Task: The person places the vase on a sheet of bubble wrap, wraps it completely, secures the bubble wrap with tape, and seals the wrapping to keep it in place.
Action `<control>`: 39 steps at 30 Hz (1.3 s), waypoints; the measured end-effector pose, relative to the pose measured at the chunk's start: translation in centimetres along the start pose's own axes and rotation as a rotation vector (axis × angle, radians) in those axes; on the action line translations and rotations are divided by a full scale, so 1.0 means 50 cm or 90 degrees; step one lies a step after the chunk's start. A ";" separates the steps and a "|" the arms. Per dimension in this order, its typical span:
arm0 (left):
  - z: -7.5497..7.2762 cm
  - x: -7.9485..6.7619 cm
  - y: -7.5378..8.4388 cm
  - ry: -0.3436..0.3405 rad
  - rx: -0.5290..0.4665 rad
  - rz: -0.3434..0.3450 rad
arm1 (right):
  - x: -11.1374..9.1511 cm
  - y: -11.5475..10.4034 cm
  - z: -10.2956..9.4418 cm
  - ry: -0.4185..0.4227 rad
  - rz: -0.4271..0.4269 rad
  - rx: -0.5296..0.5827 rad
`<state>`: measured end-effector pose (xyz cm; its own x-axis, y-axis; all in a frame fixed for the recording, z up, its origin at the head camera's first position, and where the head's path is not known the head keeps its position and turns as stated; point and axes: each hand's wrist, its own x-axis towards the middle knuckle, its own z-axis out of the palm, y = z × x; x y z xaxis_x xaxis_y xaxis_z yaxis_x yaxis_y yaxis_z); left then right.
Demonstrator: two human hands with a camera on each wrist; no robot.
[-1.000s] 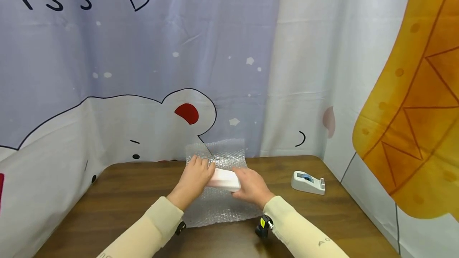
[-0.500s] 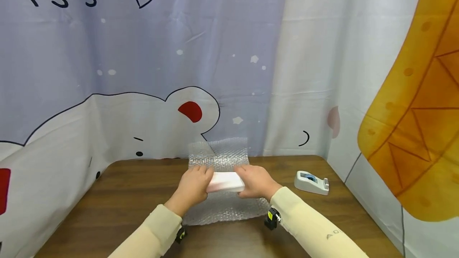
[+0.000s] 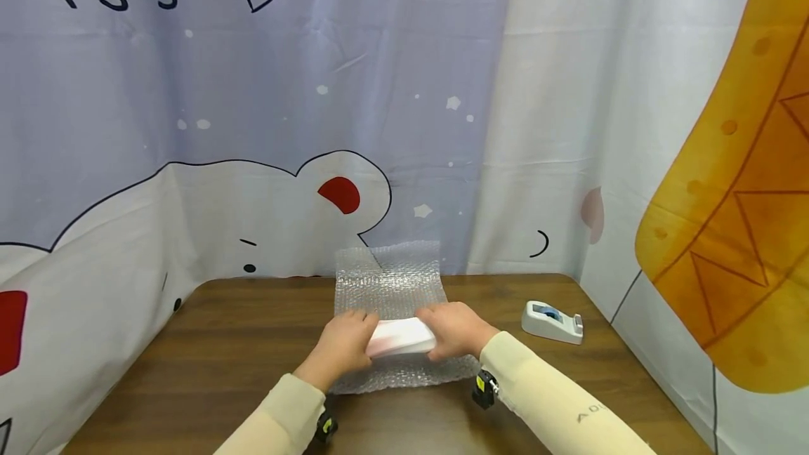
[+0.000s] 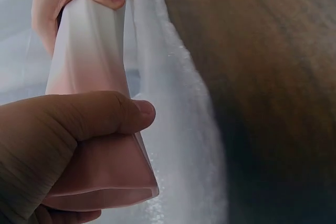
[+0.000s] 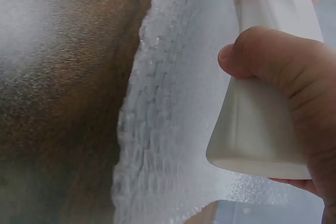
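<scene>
The pink-and-white vase looked stiff, likely fragile, best held near both ends. Left hand and right hand clamped fingers there.

1. This is an indoor tabletop workspace screened by fabric; whether it belongs to a home, an office or a studio cannot be told.
2. Beyond the left hand and the right hand, a cartoon-printed fabric curtain hangs in soft folds like a booth wall, with a large orange print farther to their right.
3. Beneath both hands lies a wood-grain tabletop with rounded far corners.
4. Desk supplies mark it as a workspace: bubble wrap under the hands, a white desktop tape dispenser right of the right hand.
</scene>
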<state>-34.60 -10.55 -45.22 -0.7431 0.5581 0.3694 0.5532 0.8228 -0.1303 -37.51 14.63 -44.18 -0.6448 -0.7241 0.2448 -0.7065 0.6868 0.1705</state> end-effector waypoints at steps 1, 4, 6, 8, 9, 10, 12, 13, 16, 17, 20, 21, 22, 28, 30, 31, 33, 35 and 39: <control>0.003 -0.002 -0.001 -0.002 -0.005 -0.001 | 0.000 -0.002 0.001 -0.003 0.001 0.002; 0.010 -0.010 -0.003 -0.004 -0.020 -0.001 | -0.001 -0.009 0.006 -0.014 0.003 0.002; 0.014 -0.014 -0.003 -0.007 -0.025 0.001 | -0.002 -0.014 0.009 -0.018 0.004 0.003; 0.018 -0.018 -0.003 -0.013 -0.028 0.003 | -0.004 -0.018 0.014 -0.022 0.007 0.005; 0.021 -0.019 -0.003 -0.018 -0.030 0.003 | -0.005 -0.020 0.016 -0.022 0.009 0.006; 0.023 -0.020 -0.002 -0.024 -0.031 0.002 | -0.007 -0.021 0.019 -0.024 0.011 0.007; 0.028 -0.022 0.000 -0.038 -0.036 0.000 | -0.010 -0.023 0.027 -0.025 0.015 0.013; 0.030 -0.022 0.000 -0.042 -0.038 -0.002 | -0.012 -0.023 0.030 -0.027 0.016 0.017; 0.033 -0.023 0.003 -0.050 -0.042 -0.004 | -0.015 -0.023 0.040 -0.031 0.020 0.024; 0.034 -0.023 0.003 -0.049 -0.042 -0.004 | -0.016 -0.023 0.041 -0.030 0.021 0.027; 0.034 -0.022 0.004 -0.042 -0.039 -0.003 | -0.016 -0.022 0.043 -0.024 0.022 0.029; 0.033 -0.022 0.005 -0.041 -0.038 -0.004 | -0.016 -0.021 0.043 -0.022 0.021 0.031; 0.032 -0.022 0.006 -0.040 -0.038 -0.004 | -0.015 -0.021 0.043 -0.020 0.019 0.032; 0.021 -0.028 0.014 -0.051 -0.049 -0.017 | -0.013 -0.022 0.047 -0.020 -0.002 0.026; 0.017 -0.031 0.018 -0.060 -0.058 -0.024 | -0.014 -0.024 0.048 -0.023 -0.004 0.026; 0.016 -0.031 0.020 -0.066 -0.062 -0.028 | -0.015 -0.025 0.048 -0.024 -0.004 0.026; 0.013 -0.034 0.025 -0.082 -0.065 -0.034 | -0.018 -0.028 0.047 -0.031 -0.004 0.025; 0.010 -0.036 0.029 -0.095 -0.067 -0.041 | -0.020 -0.031 0.042 -0.037 -0.004 0.028; 0.006 -0.043 0.035 -0.114 -0.060 -0.053 | -0.024 -0.040 0.033 -0.044 -0.013 0.020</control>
<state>-32.15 -10.26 -46.50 -0.8382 0.5051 0.2056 0.5132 0.8581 -0.0161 -35.81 14.01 -46.39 -0.6477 -0.7417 0.1741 -0.7284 0.6699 0.1440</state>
